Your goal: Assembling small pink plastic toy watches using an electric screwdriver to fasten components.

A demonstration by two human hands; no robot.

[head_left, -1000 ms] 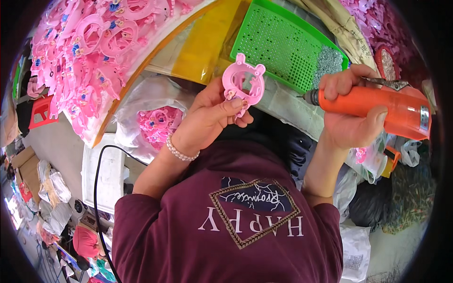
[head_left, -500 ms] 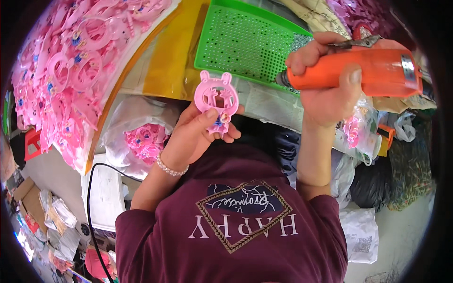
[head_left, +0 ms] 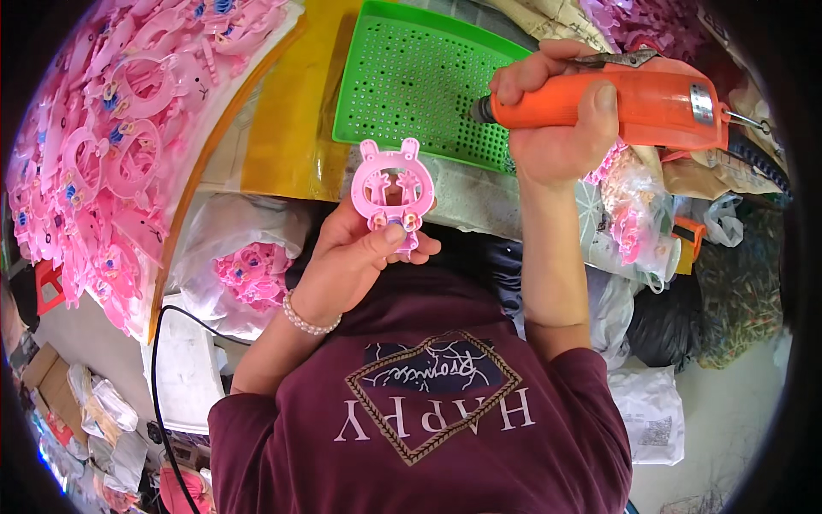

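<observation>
Quick count at the bench

One pink toy frame held up, one orange power screwdriver, one green perforated tray, one pearl bracelet, and a heap of pink frames, too many to count.

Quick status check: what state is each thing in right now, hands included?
Left hand: gripping the pink toy part, held upright.
Right hand: closed around the orange power screwdriver, tip clear of the part.
Green perforated tray: lying flat.
Pink parts pile: loosely heaped.

Looks like a small toy assembly workshop to me. I see a heap of pink plastic parts, a green perforated tray and bagged stock.
</observation>
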